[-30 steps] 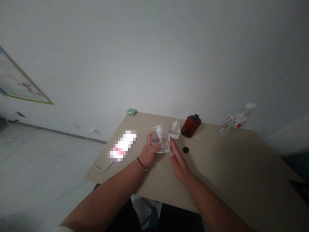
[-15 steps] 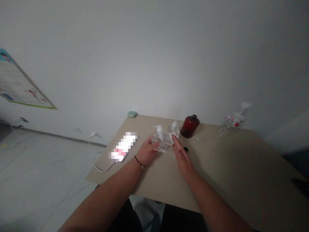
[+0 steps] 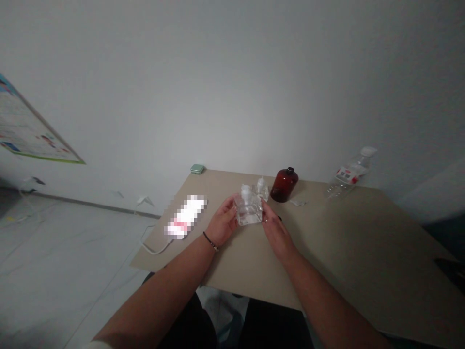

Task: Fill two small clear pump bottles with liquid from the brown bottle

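Between my two hands is a clear pump bottle (image 3: 249, 212) with a white pump head, its base facing me. My left hand (image 3: 222, 222) grips its left side, with a dark beaded bracelet (image 3: 210, 241) at the wrist. My right hand (image 3: 276, 233) closes on its right side. Just behind stands a second clear bottle with a white pump (image 3: 262, 188). To the right of that is a brown bottle (image 3: 284, 185) with no cap on its neck. A small black cap (image 3: 279, 218) shows partly behind my right hand.
A lit phone (image 3: 187, 217) with a white cable (image 3: 154, 252) lies at the table's left. A green case (image 3: 197, 168) sits at the back left corner. On the right a clear plastic water bottle (image 3: 350, 174) stands by the wall. A small white piece (image 3: 298, 202) lies near the brown bottle.
The held pump bottle has turned, so its pump spout no longer points left. My right hand has gone from flat fingers at its side to wrapping round it.
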The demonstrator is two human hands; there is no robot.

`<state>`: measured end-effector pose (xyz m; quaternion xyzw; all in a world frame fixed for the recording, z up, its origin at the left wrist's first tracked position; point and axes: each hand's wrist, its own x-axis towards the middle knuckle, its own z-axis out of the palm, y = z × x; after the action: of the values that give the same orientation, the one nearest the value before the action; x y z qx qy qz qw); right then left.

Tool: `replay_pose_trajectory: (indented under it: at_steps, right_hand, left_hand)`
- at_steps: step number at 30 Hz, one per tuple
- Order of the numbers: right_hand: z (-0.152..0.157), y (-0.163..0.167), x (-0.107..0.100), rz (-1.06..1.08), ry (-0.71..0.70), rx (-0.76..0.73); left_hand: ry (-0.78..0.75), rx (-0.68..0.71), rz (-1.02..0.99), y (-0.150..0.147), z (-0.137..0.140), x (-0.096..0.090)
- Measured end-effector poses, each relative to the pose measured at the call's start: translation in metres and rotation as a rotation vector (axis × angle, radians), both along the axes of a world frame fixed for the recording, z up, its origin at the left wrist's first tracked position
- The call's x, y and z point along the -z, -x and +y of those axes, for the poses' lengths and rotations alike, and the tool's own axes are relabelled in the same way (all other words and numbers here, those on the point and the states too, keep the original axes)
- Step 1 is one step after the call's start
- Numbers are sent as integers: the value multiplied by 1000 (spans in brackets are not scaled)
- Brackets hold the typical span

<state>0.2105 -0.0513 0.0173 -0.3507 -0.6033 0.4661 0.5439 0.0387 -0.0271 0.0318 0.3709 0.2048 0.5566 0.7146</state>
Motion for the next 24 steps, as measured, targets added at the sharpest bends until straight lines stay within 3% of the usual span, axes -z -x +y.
replay_pose_trajectory:
  at_steps: [10, 13, 16, 20, 24]
  right_hand:
    - [1, 13, 2, -129, 25, -39]
    - [-4, 12, 6, -109, 67, -87]
    - [-10, 11, 6, -85, 23, -138]
    - [-7, 11, 3, -66, -63, -95]
    - [4, 11, 2, -25, -18, 3]
  left_hand:
    - [-155, -173, 168, 2, 9, 25]
    - [-159, -259, 178, 3, 10, 21]
    - [-140, -343, 254, 4, 7, 13]
    - [-163, -239, 260, 3, 3, 11]
    - [-147, -79, 140, 1, 2, 15]
